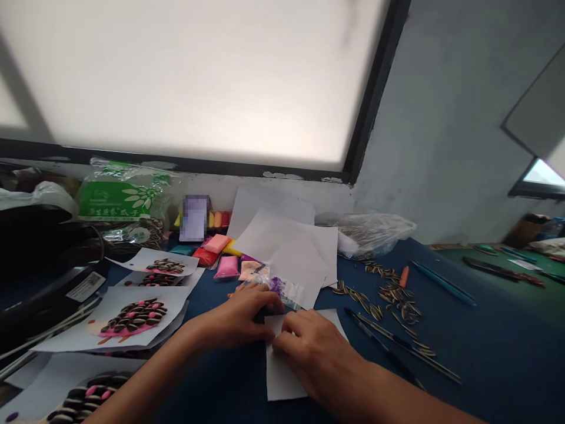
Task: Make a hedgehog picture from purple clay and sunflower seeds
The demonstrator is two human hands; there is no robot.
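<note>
"Item one: the work?"
"Small white sheet (282,380), near middle of the worktop (220,388), under the right hand (315,347). Handling: keep flat, fingertip pressure light, left edge steadied."
"Item two: pose?"
"Right: low, fingers curled inward over the sheet. Left hand (247,309): fingers loosely bent near the clear wrapper (289,290), thumb at the sheet's left edge. Anything pinched in either: cannot tell."

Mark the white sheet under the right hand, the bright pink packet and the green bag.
White sheet (280,378): head view, bare lower part.
Bright pink packet (228,267): head view, middle.
Green bag (103,200): head view, printed front.
</note>
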